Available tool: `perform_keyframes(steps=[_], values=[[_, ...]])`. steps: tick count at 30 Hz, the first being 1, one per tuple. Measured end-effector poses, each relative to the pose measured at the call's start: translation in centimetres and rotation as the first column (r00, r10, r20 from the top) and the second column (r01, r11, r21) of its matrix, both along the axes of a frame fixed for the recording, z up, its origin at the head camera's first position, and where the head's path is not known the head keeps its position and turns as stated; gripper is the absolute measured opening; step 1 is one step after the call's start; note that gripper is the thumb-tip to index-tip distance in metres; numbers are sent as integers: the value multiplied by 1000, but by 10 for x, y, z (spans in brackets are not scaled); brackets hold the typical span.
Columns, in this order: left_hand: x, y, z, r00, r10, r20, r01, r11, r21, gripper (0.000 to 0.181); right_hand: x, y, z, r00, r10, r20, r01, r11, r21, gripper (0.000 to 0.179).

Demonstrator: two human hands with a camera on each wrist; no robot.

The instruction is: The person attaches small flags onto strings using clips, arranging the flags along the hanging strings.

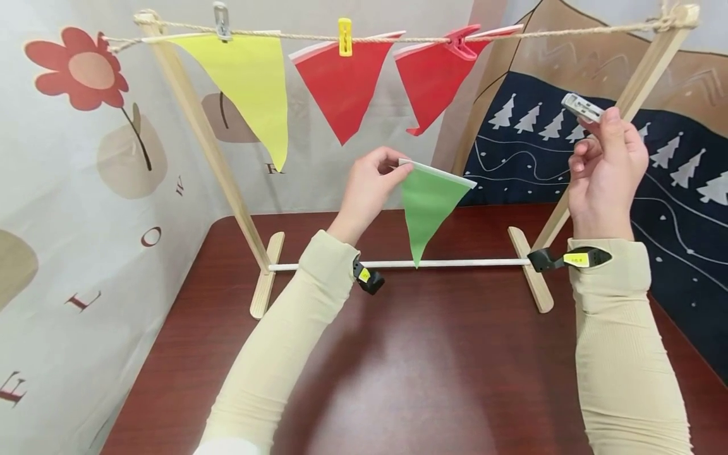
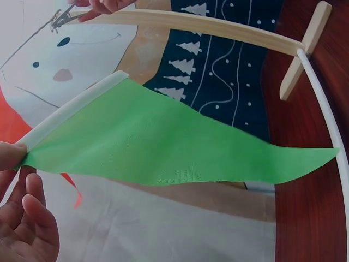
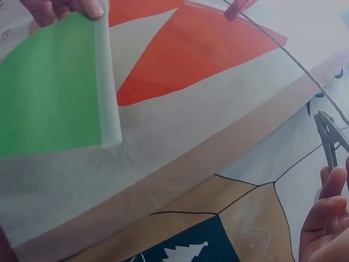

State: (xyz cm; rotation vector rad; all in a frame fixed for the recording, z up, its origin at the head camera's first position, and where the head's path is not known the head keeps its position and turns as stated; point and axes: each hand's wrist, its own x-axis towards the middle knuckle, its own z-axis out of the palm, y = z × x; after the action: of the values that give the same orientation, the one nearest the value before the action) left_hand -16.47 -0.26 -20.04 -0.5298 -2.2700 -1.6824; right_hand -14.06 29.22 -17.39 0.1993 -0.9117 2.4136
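A green pennant with a white top band hangs from my left hand, which pinches the band's left corner between thumb and fingers. In the left wrist view the pennant spreads out from the fingertips. My right hand is raised by the right post and pinches a grey clothespin. That clothespin shows side-on in the right wrist view, near the rope. Along the rope hang a yellow pennant under a grey clothespin, a red pennant under a yellow one, and another red pennant under a pink-red one.
A wooden frame holds the rope between its left post and right post. A white rod joins the feet low down on the dark red table. Printed cloths hang behind and to the left.
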Motion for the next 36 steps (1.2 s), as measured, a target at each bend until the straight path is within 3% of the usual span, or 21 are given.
perform_keyframes(steps=[6,10,18,21,25,28,33,36], values=[[11,13,17,996,-88,27,84,989,118,11,1,2,11,1000,-19,-6,19,1000,22,28],[20,23,28,992,-117,53,106,979,173,12,1,5,19,999,-40,-24,41,999,28,27],[20,40,36,993,-115,30,103,960,260,10,-1,9,28,996,-72,-54,75,996,47,27],[17,46,36,995,-99,7,93,958,272,10,-3,10,32,996,-78,-47,80,995,60,30],[20,52,43,996,-84,3,80,959,271,10,-4,10,37,996,-87,-28,89,992,88,34],[18,56,47,996,-86,14,79,961,265,11,-3,10,40,995,-91,-31,94,990,108,35],[-7,64,38,998,-70,-2,69,977,203,12,-2,10,45,996,-79,-43,83,991,106,34],[-13,69,40,999,-53,-11,54,985,167,13,-2,12,48,994,-92,-57,98,987,124,34]])
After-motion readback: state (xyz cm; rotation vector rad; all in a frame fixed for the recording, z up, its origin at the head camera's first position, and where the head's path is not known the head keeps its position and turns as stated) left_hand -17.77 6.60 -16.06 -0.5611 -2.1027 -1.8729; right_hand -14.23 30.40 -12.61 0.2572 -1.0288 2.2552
